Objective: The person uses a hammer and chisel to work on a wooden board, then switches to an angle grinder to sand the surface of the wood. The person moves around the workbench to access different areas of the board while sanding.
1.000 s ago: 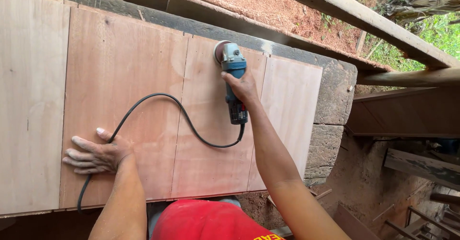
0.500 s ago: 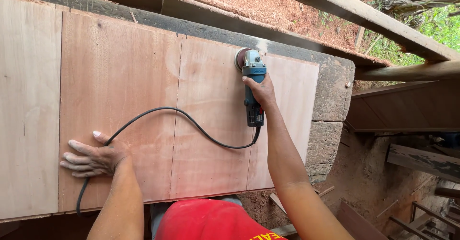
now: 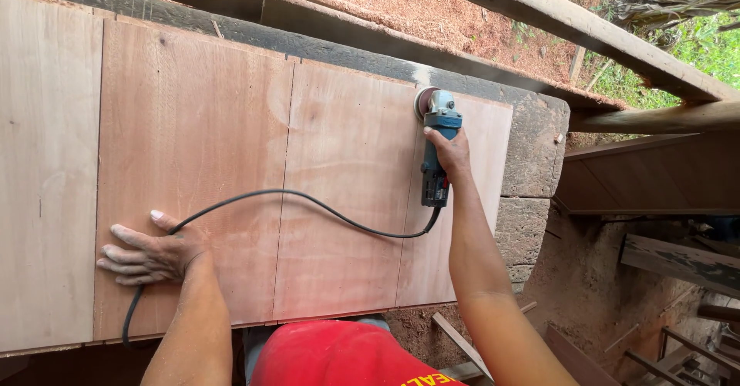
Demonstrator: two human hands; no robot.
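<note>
Right hand [image 3: 451,152] wrapped round the blue angle grinder [image 3: 436,149], disc on the far edge of the wooden panel [image 3: 231,162]. Left hand [image 3: 150,253] flat, fingers spread, pressing the panel's near-left area, black cord [image 3: 308,201] running beside it.

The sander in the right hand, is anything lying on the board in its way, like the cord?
Nothing visible blocks it. The right hand grips the blue sander at the board's far edge. Its black cord trails back toward the person and runs under the left hand, which lies flat on the board, well clear of the disc.
</note>
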